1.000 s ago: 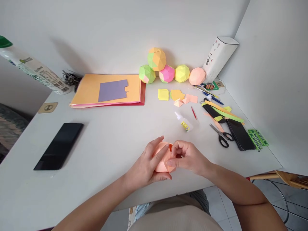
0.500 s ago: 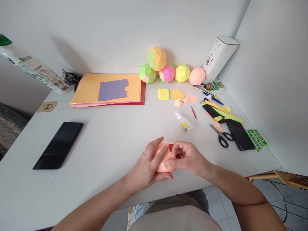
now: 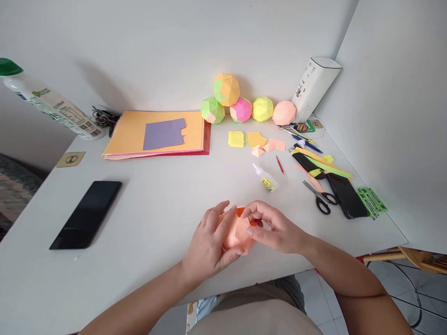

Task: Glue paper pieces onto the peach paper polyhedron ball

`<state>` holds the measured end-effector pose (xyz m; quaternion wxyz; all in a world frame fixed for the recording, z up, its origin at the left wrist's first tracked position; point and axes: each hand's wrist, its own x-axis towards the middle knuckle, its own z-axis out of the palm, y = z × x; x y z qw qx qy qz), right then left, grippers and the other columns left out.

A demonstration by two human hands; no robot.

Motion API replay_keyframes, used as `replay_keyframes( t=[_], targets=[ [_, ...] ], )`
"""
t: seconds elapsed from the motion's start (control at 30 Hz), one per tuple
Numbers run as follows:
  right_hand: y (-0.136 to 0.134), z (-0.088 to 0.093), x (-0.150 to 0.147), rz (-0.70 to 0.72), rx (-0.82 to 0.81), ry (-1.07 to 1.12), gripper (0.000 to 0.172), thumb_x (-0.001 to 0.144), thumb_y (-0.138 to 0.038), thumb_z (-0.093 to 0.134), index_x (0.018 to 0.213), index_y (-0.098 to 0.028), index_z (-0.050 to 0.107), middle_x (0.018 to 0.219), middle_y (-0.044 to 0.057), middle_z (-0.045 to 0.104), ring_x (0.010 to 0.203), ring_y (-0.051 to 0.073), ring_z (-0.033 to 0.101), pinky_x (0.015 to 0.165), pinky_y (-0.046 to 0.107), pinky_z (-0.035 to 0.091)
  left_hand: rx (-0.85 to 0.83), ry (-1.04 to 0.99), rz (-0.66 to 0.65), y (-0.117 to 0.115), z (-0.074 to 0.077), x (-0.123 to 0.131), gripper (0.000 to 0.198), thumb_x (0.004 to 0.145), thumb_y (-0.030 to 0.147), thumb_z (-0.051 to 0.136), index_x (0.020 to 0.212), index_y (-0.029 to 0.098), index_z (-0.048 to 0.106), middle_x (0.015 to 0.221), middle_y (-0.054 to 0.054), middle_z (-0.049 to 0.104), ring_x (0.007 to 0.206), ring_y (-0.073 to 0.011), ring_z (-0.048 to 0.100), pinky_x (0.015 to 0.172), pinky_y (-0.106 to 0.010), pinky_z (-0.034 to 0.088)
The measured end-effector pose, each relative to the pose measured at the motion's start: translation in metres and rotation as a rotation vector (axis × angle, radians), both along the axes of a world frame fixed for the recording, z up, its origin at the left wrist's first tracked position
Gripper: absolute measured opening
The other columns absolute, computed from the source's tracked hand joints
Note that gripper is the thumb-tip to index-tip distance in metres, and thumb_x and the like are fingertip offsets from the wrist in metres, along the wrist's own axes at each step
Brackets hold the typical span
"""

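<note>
A peach paper polyhedron (image 3: 238, 236), hollow with an opening on its upper side, sits between my two hands near the desk's front edge. My left hand (image 3: 211, 237) is wrapped round its left side, thumb below and fingers over the top. Against its right rim, my right hand (image 3: 272, 226) grips the paper, thumb on the outer face and fingertips at the opening. Its other fingers are curled and partly hidden. Beyond the hands lie a white glue bottle (image 3: 266, 179) and a small red-tipped stick (image 3: 280, 164).
Finished paper balls (image 3: 226, 90) stand along the wall. Paper pieces (image 3: 257, 139) lie before them. Scissors (image 3: 321, 197), a black phone (image 3: 347, 195) and pens are at right. On the left are another phone (image 3: 86, 215), a paper stack (image 3: 132, 130) and a bottle (image 3: 59, 102).
The peach polyhedron has turned and shifted slightly left, showing more of its opening. My right fingers have moved up and left, with thumb and forefinger further apart. The view has tilted a little.
</note>
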<state>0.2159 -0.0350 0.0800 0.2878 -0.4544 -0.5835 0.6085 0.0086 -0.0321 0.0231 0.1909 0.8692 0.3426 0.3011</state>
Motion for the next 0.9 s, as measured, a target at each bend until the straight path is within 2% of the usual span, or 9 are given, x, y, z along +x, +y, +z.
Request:
replay_keyframes(
  t=[0.1, 0.17, 0.27, 0.4, 0.53, 0.63, 0.8, 0.9],
  targets=[
    [0.001, 0.0, 0.003, 0.078, 0.086, -0.024, 0.019, 0.079, -0.019, 0.059, 0.098, -0.019, 0.056, 0.086, 0.001, 0.055, 0.076, 0.012, 0.049, 0.067, 0.026, 0.042, -0.031, -0.01, 0.048, -0.002, 0.007, -0.002, 0.052, 0.099, 0.049, 0.032, 0.144, 0.023, 0.03, 0.124, -0.016, 0.043, 0.104, -0.0299, 0.049, 0.082, -0.048, 0.051],
    [0.002, 0.001, 0.004, 0.127, 0.129, -0.027, 0.02, 0.078, -0.014, 0.057, 0.097, -0.018, 0.058, 0.086, 0.001, 0.055, 0.076, 0.012, 0.049, 0.069, 0.026, 0.043, -0.083, -0.042, 0.04, -0.002, 0.012, -0.002, 0.043, 0.097, 0.041, 0.04, 0.136, 0.022, 0.038, 0.125, -0.016, 0.04, 0.111, -0.0307, 0.046, 0.088, -0.049, 0.048],
    [0.002, 0.002, 0.005, 0.18, 0.187, -0.002, 0.022, 0.077, -0.01, 0.055, 0.097, -0.018, 0.059, 0.084, 0.0, 0.054, 0.075, 0.011, 0.049, 0.07, 0.027, 0.044, -0.189, -0.113, -0.076, 0.001, 0.019, -0.002, 0.033, 0.093, 0.03, 0.046, 0.125, 0.021, 0.044, 0.131, -0.015, 0.038, 0.131, -0.032, 0.033, 0.101, -0.051, 0.042],
    [0.002, 0.0, 0.008, 0.223, 0.257, -0.019, 0.021, 0.077, -0.01, 0.057, 0.096, -0.019, 0.061, 0.088, 0.001, 0.057, 0.079, 0.013, 0.053, 0.074, 0.029, 0.046, -0.354, -0.144, -0.221, 0.007, 0.021, -0.007, 0.021, 0.088, 0.025, 0.054, 0.109, 0.022, 0.049, 0.138, -0.013, 0.041, 0.141, -0.0313, 0.023, 0.108, -0.05, 0.037],
    [0.002, -0.004, 0.008, 0.272, 0.403, -0.006, 0.015, 0.079, -0.012, 0.062, 0.092, -0.019, 0.062, 0.087, 0.002, 0.064, 0.092, 0.016, 0.055, 0.089, 0.036, 0.046, -0.573, -0.166, -0.226, 0.008, 0.022, -0.013, 0.009, 0.085, 0.025, 0.06, 0.089, 0.021, 0.052, 0.147, -0.011, 0.033, 0.143, -0.032, 0.024, 0.107, -0.048, 0.041],
    [0.001, -0.008, 0.007, 0.277, 0.524, 0.02, 0.011, 0.081, -0.017, 0.068, 0.091, -0.019, 0.062, 0.085, 0.002, 0.067, 0.091, 0.017, 0.055, 0.094, 0.039, 0.045, -0.694, -0.167, -0.222, 0.007, 0.027, -0.015, 0.01, 0.085, 0.023, 0.061, 0.08, 0.02, 0.053, 0.149, -0.009, 0.029, 0.142, -0.0317, 0.027, 0.106, -0.046, 0.043],
    [-0.003, -0.006, 0.007, 0.292, 0.607, -0.052, 0.008, 0.084, -0.025, 0.069, 0.087, -0.019, 0.064, 0.086, 0.004, 0.062, 0.091, 0.018, 0.053, 0.094, 0.039, 0.045, -0.762, -0.144, -0.224, 0.011, 0.031, -0.018, 0.01, 0.085, 0.024, 0.062, 0.077, 0.02, 0.057, 0.15, -0.007, 0.03, 0.139, -0.0322, 0.034, 0.107, -0.048, 0.043],
    [-0.006, -0.001, 0.007, 0.322, 0.616, -0.146, 0.007, 0.086, -0.026, 0.067, 0.087, -0.019, 0.067, 0.09, 0.005, 0.055, 0.091, 0.017, 0.051, 0.095, 0.038, 0.045, -0.794, -0.133, -0.248, 0.014, 0.033, -0.021, 0.009, 0.086, 0.025, 0.061, 0.078, 0.02, 0.06, 0.15, -0.007, 0.032, 0.139, -0.0319, 0.035, 0.106, -0.046, 0.044]
  ],
)
